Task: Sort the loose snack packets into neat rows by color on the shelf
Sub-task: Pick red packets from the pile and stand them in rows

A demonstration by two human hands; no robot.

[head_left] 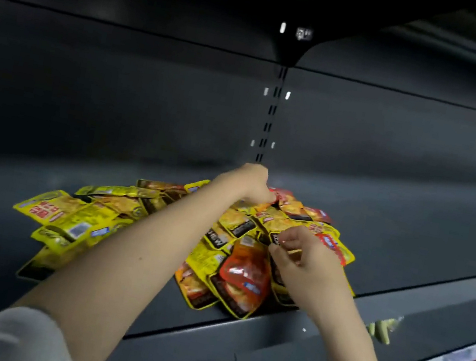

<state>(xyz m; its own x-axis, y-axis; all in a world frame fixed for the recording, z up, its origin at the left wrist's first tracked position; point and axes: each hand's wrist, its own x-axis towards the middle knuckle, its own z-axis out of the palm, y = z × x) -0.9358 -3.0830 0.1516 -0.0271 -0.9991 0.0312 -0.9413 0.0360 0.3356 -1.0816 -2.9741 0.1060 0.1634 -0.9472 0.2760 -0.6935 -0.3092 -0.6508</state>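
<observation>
Both hands reach into a mixed pile of yellow and red packets (219,240) on the dark shelf (410,242).

The left hand (250,182) curls away from the camera at the far side of the packet pile (219,240), so its fingertips are hidden and their grip cannot be told. The right hand (306,256) covers the packets beneath it. The print on the packets is blurred. The left sleeve (18,335) is cut off at the near edge. At right, below the shelf (414,218), red and pale things are smeared beyond telling.
</observation>
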